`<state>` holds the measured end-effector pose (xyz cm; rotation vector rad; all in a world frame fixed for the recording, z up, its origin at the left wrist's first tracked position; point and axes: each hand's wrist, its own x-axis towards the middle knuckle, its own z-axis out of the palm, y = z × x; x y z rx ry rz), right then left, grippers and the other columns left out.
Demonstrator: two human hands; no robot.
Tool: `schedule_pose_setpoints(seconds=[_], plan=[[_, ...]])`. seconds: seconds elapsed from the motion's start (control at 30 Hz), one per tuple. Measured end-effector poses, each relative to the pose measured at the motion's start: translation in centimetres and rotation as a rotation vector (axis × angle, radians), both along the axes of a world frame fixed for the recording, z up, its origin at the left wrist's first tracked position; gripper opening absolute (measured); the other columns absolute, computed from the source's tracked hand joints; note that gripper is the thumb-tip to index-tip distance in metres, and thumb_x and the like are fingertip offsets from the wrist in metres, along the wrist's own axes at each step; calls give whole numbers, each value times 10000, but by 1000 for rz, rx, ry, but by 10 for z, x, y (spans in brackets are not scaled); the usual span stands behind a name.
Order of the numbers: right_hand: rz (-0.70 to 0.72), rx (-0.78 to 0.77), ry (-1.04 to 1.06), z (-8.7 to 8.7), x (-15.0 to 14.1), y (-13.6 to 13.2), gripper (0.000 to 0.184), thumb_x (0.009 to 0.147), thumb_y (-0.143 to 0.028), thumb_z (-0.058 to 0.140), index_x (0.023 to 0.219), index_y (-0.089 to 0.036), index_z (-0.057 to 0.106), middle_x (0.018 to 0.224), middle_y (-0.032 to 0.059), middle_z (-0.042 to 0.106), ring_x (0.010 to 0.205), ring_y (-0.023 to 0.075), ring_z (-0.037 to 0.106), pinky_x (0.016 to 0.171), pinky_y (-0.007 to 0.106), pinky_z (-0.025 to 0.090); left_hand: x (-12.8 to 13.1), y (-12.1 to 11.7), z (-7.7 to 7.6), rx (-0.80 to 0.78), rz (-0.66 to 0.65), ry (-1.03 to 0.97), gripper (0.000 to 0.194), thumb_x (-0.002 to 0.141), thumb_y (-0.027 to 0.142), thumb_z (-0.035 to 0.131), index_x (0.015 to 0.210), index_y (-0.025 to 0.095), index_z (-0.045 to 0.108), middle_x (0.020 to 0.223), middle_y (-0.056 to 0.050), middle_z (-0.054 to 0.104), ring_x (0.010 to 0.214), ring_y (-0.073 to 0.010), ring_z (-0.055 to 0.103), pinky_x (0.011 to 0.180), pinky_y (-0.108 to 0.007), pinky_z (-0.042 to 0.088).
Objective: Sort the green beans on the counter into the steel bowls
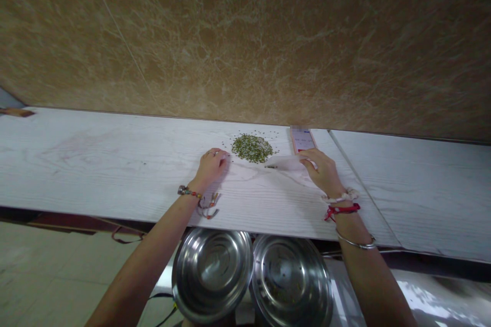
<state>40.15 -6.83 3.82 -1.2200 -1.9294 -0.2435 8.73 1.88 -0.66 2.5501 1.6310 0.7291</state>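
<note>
A small heap of green and pale beans lies on the white wood-grain table, near its far edge. My left hand rests on the table just left of the heap, fingers curled toward it. My right hand lies to the right of the heap, its fingers pinching a thin white sheet that carries a few beans at its tip. Bracelets sit on both wrists.
A phone with a lit screen lies behind my right hand. Two steel bowls, the left bowl and the right bowl, sit below the table's near edge. A brown marble wall backs the table.
</note>
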Motion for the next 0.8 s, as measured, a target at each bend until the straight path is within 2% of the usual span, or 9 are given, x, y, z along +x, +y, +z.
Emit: schedule_pose_setpoints(seconds=[0.67,0.8], plan=[[54,-24,-24,4,-3,-4,191,858,-213,452,847,-219,643,832,48,712,806,193,658,742,352,539,2,-4,7,-45,13,26,346,789,135,443,1080,130,630,1102,-137,617,970,-247,590,905,-410,467],[49,-15,-30,4,-3,-9,177,856,-205,463,855,-222,639,820,38,712,793,190,661,727,348,543,1,-3,4,-5,10,22,330,787,140,450,1061,154,632,1079,-116,623,951,-223,591,891,-390,475]])
